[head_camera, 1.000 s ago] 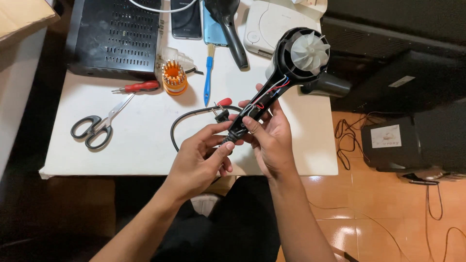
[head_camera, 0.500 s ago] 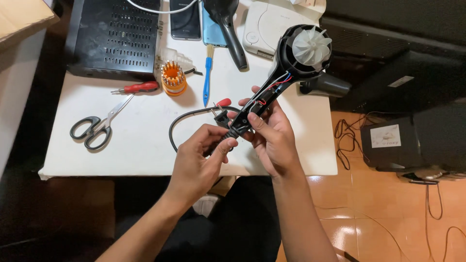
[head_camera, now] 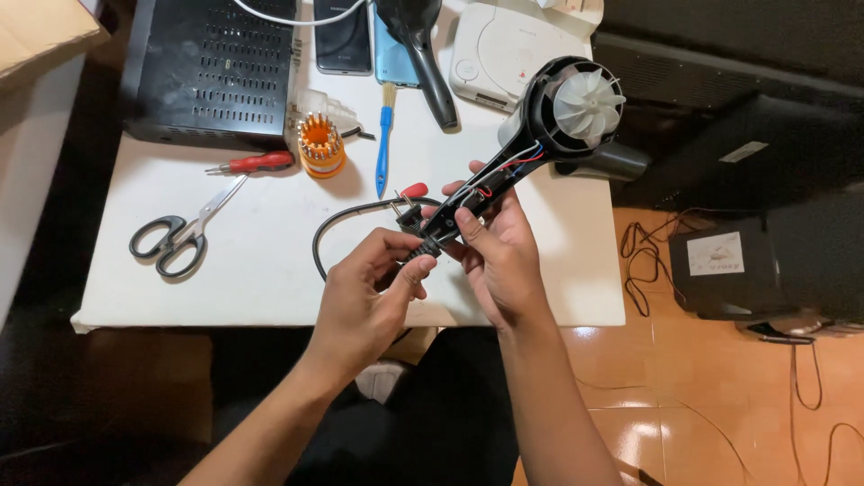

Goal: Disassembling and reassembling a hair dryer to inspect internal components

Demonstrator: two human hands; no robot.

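An opened black hair dryer (head_camera: pixel 558 112) shows its white fan and red, white and black wires, held over the white table (head_camera: pixel 225 270). My right hand (head_camera: pixel 499 256) grips its open handle from the right. My left hand (head_camera: pixel 369 292) pinches the handle's lower end, where the black power cord (head_camera: pixel 337 220) enters. The cord loops left on the table and its plug lies by my fingers.
Scissors (head_camera: pixel 175 236), a red-handled screwdriver (head_camera: pixel 254 163), an orange bit holder (head_camera: pixel 321 144), a blue brush (head_camera: pixel 385 148), a black shell half (head_camera: pixel 423 40), two phones, a black vented box (head_camera: pixel 211 67) and a pale grey console (head_camera: pixel 499 49) lie on the table. Dark equipment and cables stand to the right.
My left hand's fingers have shifted slightly along the handle's lower end. The dryer stays almost in place.
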